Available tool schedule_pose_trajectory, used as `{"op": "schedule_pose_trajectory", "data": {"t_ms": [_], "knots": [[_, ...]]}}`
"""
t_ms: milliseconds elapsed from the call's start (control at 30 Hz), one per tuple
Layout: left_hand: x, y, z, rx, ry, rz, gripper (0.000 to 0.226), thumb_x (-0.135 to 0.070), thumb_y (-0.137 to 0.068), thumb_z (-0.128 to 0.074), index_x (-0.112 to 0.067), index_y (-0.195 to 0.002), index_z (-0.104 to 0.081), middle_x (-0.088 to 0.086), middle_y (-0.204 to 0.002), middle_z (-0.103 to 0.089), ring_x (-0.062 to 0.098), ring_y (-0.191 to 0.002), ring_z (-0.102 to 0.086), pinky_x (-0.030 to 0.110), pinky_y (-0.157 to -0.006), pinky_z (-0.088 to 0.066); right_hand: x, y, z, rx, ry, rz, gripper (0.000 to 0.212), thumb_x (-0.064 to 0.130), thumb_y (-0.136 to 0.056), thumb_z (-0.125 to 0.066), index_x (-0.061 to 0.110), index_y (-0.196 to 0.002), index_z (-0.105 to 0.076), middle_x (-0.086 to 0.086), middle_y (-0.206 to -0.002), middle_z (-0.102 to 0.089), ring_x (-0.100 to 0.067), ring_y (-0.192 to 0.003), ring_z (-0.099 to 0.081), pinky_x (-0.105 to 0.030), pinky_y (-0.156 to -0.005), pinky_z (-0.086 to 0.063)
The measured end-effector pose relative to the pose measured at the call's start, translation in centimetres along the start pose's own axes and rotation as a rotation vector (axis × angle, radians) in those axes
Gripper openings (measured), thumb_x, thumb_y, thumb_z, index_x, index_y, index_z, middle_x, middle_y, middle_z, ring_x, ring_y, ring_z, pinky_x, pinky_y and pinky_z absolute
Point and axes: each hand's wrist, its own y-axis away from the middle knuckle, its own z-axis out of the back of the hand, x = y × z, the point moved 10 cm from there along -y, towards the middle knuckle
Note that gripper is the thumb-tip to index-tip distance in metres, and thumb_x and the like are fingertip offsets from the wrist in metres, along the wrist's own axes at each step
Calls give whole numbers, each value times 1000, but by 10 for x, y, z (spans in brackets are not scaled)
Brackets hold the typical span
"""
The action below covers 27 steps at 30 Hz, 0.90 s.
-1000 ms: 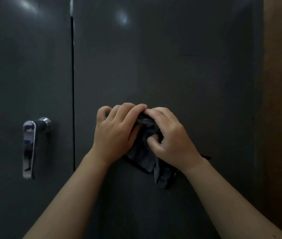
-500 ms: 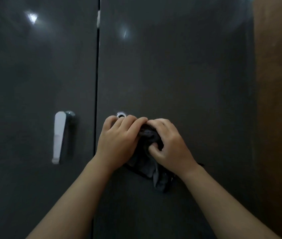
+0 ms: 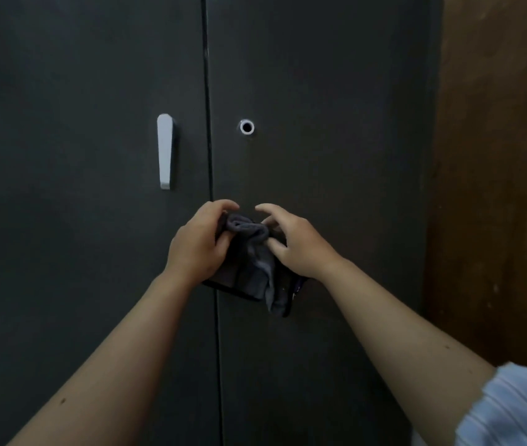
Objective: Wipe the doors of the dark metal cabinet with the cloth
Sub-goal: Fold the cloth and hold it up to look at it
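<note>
While both hands bunch the cloth, cabinet doors stand closed.

Left arm: I hold it bare, reaching forward and up.
Left hand: my fingers curl round the cloth.
Right arm: bare, reaching forward.
Right hand: my thumb and fingers pinch the cloth, index finger raised.
</note>
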Motion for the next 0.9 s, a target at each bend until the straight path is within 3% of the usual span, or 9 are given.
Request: {"op": "schedule_pose_trajectory", "data": {"t_ms": [100,200,300,467,567,767,900], "knots": [[11,7,-3,39,-22,3,38,-5,-82,-57,-20,-117,-55,-2,-112,-58,24,-100,-57,43,-83,-48,0,4,-11,18,7,-1,50,6,-89,-58,18,-136,-45,0,-112,-55,-16,-104,-54,-29,-91,-44],[14,-10,-9,46,2,7,40,-2,-82,-57,-15,-119,-56,3,-112,-59,25,-102,-57,38,-83,-47,-6,-7,0,24,5,4,42,3,-88,-61,16,-127,-54,6,-102,-51,-7,-91,-50,-14,-79,-38],[5,-49,-12,54,29,2,41,-8,-85,-55,-13,-126,-53,4,-112,-59,22,-100,-57,36,-79,-48,-14,-36,31,69,-4,-41,41,-2,-87,-57,16,-124,-56,7,-103,-51,-3,-93,-49,-5,-78,-36],[-29,-123,11,50,76,-29,31,-17,-83,-51,-14,-112,-60,-4,-104,-60,12,-93,-57,38,-75,-51,2,-82,99,28,-20,-45,36,-1,-88,-57,20,-117,-58,7,-105,-56,0,-92,-52,-11,-80,-43],[-49,-167,32,102,86,-7,27,-21,-83,-48,-21,-107,-59,-15,-100,-55,11,-92,-57,39,-76,-49,15,-110,132,35,-69,-107,28,2,-87,-61,21,-108,-59,4,-100,-60,-7,-88,-58,-23,-77,-51],[-72,-242,87,189,205,143,22,-9,-89,-52,-28,-100,-56,-13,-93,-63,13,-87,-60,43,-76,-50,53,-149,160,272,-164,-267,47,15,-74,-79,24,-110,-52,6,-91,-61,-9,-80,-61,-29,-74,-54],[-90,-278,128,266,219,173,25,-8,-88,-53,-31,-97,-55,-13,-92,-63,12,-88,-60,42,-78,-50,85,-179,211,130,-132,-280,19,7,-87,-62,19,-101,-57,3,-80,-59,-15,-69,-58,-34,-69,-50]]}}
